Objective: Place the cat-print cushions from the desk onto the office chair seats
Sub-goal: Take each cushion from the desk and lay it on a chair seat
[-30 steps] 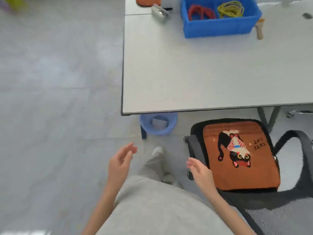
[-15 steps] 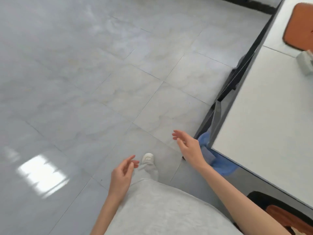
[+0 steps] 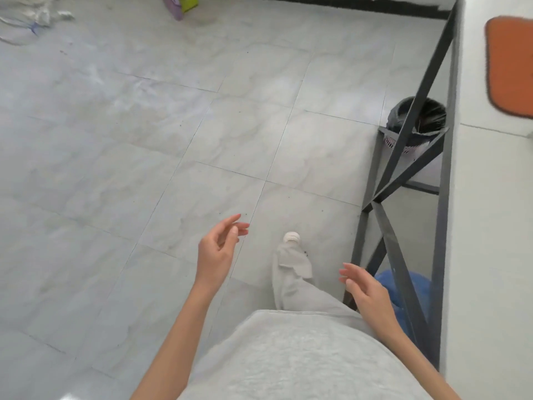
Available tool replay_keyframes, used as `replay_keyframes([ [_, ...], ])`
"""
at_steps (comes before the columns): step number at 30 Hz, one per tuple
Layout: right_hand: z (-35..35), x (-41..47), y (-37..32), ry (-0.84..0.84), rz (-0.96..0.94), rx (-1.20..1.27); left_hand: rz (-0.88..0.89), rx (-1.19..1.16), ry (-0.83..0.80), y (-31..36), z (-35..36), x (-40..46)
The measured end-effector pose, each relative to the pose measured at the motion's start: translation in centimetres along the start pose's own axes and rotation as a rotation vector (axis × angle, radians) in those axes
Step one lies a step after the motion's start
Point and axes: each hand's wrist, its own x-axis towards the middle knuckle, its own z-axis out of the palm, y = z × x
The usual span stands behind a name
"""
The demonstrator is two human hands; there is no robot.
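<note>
An orange cushion [image 3: 510, 64] lies on the white desk [image 3: 490, 226] at the top right, cut off by the frame edge, its print out of sight. My left hand [image 3: 217, 249] hangs over the tiled floor with relaxed fingers and holds nothing. My right hand [image 3: 366, 293] floats lower right, next to the desk's dark metal frame [image 3: 403, 157], fingers loosely extended and empty. No office chair is in view.
A black-lined bin [image 3: 415, 116] stands under the desk's far end and a blue bin [image 3: 415, 290] under its near end. Grey tiled floor [image 3: 144, 140] spreads to the left. Green and purple items [image 3: 181, 4] and white clutter [image 3: 31, 13] lie far off.
My view has swung left, away from the chair with its cushion, then along the desk's end. Both hands stay empty; the right one has dropped lower beside the desk frame.
</note>
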Motion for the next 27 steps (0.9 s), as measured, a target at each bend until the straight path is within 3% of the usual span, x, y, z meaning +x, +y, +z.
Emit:
replay_keyframes([
  [4,-0.2,11.1,-6.1,-0.027,-0.037,0.021,-0.025,0.023,-0.030,1.8,2.0,9.9],
  [10,-1.7,26.7,-19.8,0.007,-0.239,0.082,-0.100,0.053,0.023,4.3,2.5,20.7],
  [15,-3.3,37.6,-27.6,0.105,-0.303,0.183,-0.136,0.030,0.029,6.6,4.3,30.2],
  [21,-6.4,48.2,-29.4,0.284,-0.164,0.216,-0.026,0.145,-0.274,12.9,11.3,47.5],
  [27,-10.3,51.0,-27.9,0.598,0.149,0.356,0.203,0.330,-0.759,23.8,22.4,62.4],
])
